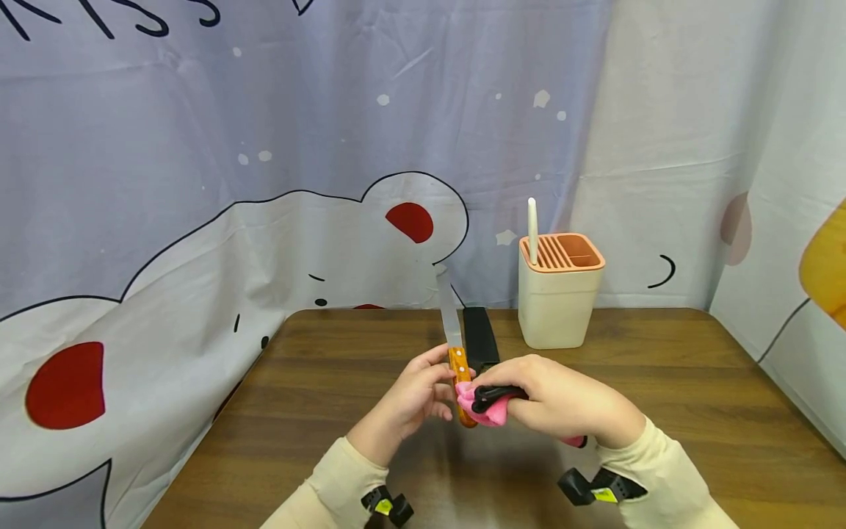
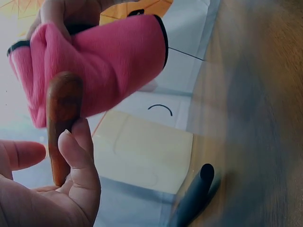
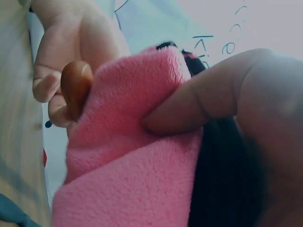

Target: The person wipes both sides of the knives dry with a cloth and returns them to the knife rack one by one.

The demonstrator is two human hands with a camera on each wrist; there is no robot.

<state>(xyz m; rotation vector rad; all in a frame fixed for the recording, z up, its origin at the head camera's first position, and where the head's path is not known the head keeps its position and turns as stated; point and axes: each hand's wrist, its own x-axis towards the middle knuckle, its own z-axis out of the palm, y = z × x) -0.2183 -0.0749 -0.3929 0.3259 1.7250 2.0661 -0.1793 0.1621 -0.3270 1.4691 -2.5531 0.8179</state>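
Observation:
My left hand (image 1: 413,393) pinches the wooden handle of a knife (image 1: 460,364) between thumb and fingers. The knife's long silver blade (image 1: 450,312) points up and away, toward the curtain. In my right hand (image 1: 562,393) is a pink cloth (image 1: 489,408) with a black edge, held against the handle near its butt end. The left wrist view shows the rounded handle end (image 2: 65,97) overlapping the cloth (image 2: 118,61). From the right wrist, the thumb (image 3: 189,111) presses into the folded fleece, and the handle tip (image 3: 75,87) shows past it.
A black, flat, blade-shaped item (image 1: 479,336) lies just behind the hands, its dark rounded handle (image 2: 196,194) visible in the left wrist view. At the back right stands a cream holder (image 1: 558,308) with an orange slotted top and a white handle (image 1: 532,228) upright in it.

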